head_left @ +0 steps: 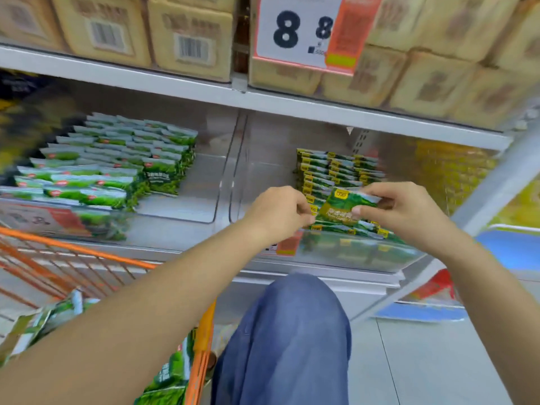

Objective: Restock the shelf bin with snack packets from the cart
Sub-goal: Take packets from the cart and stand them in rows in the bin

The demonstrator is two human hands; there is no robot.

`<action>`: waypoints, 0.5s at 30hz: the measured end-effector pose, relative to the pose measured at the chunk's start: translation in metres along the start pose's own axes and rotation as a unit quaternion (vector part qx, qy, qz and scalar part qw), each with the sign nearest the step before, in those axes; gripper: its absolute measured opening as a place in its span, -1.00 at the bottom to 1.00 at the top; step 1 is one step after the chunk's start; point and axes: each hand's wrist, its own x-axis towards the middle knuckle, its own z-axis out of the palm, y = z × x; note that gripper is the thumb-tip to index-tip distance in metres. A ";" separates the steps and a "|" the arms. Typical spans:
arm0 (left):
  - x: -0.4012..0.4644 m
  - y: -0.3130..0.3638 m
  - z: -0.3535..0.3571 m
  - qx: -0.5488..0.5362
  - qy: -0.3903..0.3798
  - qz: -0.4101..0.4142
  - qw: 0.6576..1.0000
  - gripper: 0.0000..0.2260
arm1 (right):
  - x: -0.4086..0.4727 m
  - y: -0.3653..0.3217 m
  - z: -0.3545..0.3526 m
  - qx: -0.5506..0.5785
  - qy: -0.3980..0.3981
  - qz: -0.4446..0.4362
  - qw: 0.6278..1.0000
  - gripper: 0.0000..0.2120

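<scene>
From the head view, both hands reach over the clear front lip of the right shelf bin (362,252). The left hand (279,210) and right hand (406,209) each pinch an end of one green-and-gold snack packet (342,207), held just above the near rows of matching packets (336,171) standing in that bin. Bare bin floor lies open left of those rows, up to the clear divider (233,171). Beyond it, the left bin (181,211) holds rows of green-and-white packets (111,165), with open floor on its right. The orange cart (201,346), near left, carries more green packets (169,378). Overhead, a shelf edge (175,83) bears a price sign (301,30).
</scene>
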 end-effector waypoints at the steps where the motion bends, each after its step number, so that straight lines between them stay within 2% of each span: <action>1: 0.009 0.001 0.004 -0.014 -0.034 -0.019 0.999 -0.84 | -0.002 0.006 -0.002 0.012 0.008 0.010 1.000 -0.80; 3: 0.024 0.001 0.010 -0.039 -0.104 -0.044 0.993 -0.80 | -0.004 0.019 -0.004 0.051 0.020 0.029 0.998 -0.75; 7: 0.037 0.003 0.015 -0.041 -0.190 -0.079 0.978 -0.72 | -0.006 0.031 0.001 0.161 0.044 0.047 0.985 -0.85; 9: 0.040 0.005 0.015 -0.016 -0.174 -0.078 0.982 -0.80 | -0.007 0.031 0.008 0.212 0.032 0.043 0.976 -0.91; 10: 0.041 0.006 0.015 -0.009 -0.155 -0.073 0.985 -0.75 | -0.007 0.030 0.012 0.227 0.025 0.040 0.973 -0.96; 11: 0.041 0.004 0.015 -0.002 -0.139 -0.067 0.988 -0.65 | -0.007 0.030 0.016 0.234 0.020 0.035 0.971 -0.96; 12: 0.041 0.002 0.014 -0.002 -0.116 -0.063 0.991 -0.64 | -0.006 0.030 0.019 0.238 0.012 0.034 0.971 -0.93; 14: 0.042 -0.005 0.014 -0.032 -0.087 -0.067 0.993 -0.88 | -0.003 0.032 0.023 0.237 -0.009 0.035 0.971 -0.92; 15: 0.042 -0.008 0.014 -0.051 -0.084 -0.076 0.992 -0.93 | -0.002 0.033 0.025 0.228 -0.024 0.027 0.973 -0.90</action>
